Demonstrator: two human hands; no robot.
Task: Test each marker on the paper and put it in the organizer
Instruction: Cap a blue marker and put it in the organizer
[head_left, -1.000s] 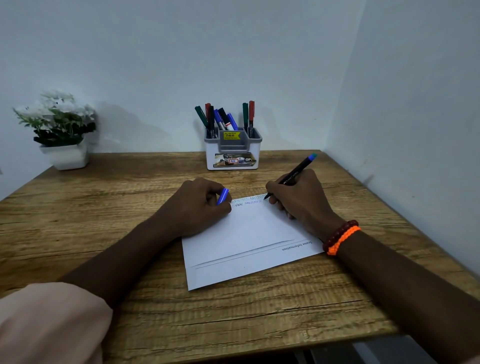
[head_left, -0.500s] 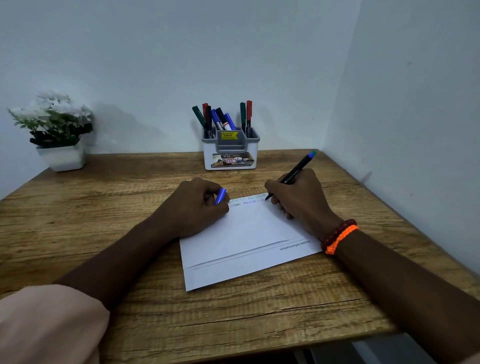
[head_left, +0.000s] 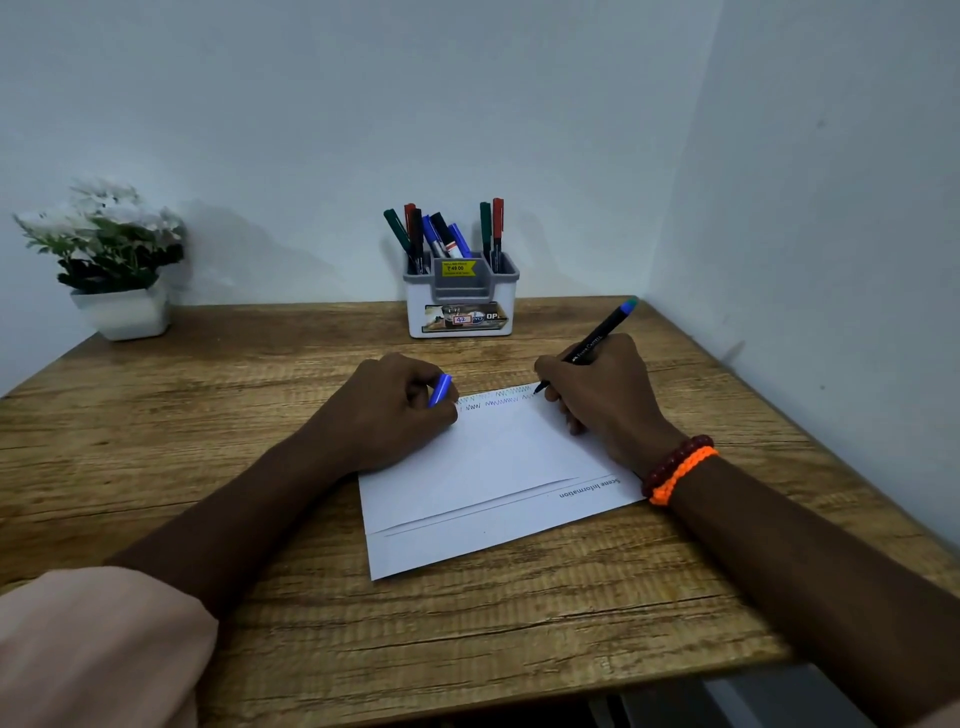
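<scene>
I see the right hand (head_left: 602, 395) pinching a black marker (head_left: 589, 345), tip down on the far edge of the paper (head_left: 483, 467), at the end of a row of zigzag scribbles (head_left: 493, 399). My left hand (head_left: 387, 410) is curled round a blue cap (head_left: 440, 389) and rests on the paper's left side. Organizer (head_left: 461, 299) stands beyond both hands, between them, holding several markers upright. Potted plant (head_left: 111, 260) far off past the left hand. Beaded bracelets (head_left: 678, 467) on the right wrist.
</scene>
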